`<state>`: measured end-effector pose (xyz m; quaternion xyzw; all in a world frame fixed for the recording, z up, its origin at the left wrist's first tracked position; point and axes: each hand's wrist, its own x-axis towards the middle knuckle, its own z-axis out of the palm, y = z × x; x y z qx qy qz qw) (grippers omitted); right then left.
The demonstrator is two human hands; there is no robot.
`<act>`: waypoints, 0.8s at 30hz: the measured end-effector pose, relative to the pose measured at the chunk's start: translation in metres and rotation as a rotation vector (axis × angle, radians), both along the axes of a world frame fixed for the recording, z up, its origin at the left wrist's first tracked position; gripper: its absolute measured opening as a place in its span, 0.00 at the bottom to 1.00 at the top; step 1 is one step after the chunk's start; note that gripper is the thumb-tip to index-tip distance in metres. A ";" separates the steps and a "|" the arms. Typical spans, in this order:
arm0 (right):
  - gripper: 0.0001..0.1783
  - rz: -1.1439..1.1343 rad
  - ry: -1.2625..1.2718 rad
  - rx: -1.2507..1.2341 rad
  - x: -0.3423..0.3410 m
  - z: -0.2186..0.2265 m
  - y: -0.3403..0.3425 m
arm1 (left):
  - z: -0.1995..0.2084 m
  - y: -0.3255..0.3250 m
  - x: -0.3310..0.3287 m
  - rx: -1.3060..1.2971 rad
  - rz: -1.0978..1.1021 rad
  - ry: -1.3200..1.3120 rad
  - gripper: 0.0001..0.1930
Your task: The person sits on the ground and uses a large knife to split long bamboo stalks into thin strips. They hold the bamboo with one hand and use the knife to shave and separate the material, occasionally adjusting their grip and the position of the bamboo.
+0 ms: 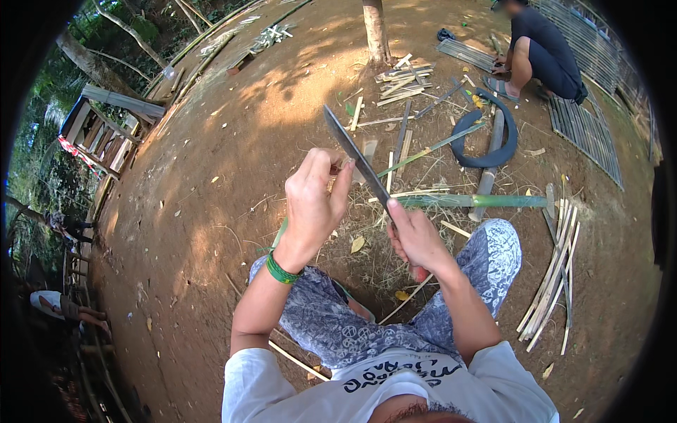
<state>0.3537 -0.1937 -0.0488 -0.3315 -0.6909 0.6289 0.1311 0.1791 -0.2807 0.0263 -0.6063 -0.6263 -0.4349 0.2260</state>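
My right hand [422,243] is wrapped round the handle of a long knife [357,156]; a bit of red handle shows below the fist. Its dark blade slants up and to the left, with the tip above my left hand. My left hand [314,197] is raised beside the blade, thumb and fingers pinched together. A small pale bit shows at those fingertips, too little to make out. A narrow green bamboo strip [437,146] runs behind the blade and my left hand. Below it, a thicker green bamboo piece [469,201] lies crosswise beyond my right knee.
Pale split strips [553,275] lie at the right; more pieces [405,83] lie near a tree trunk [376,32]. A black rubber ring [485,158] lies across a pole [493,166]. Another person [546,53] crouches at far right by slatted panels [582,130]. Shavings [381,261] cover the ground between my legs.
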 end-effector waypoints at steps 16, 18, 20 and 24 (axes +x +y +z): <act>0.43 -0.009 -0.268 0.323 -0.101 -0.096 0.055 | -0.001 0.016 -0.027 0.095 0.069 -0.018 0.09; 0.42 0.046 -0.207 -0.006 -0.096 -0.092 0.071 | 0.004 0.020 -0.030 0.102 0.063 0.007 0.11; 0.40 0.070 -0.156 -0.214 -0.092 -0.089 0.081 | 0.005 0.027 -0.033 0.108 0.041 -0.005 0.12; 0.42 0.003 -0.202 -0.098 -0.094 -0.094 0.088 | 0.005 0.043 -0.029 0.099 0.053 0.023 0.11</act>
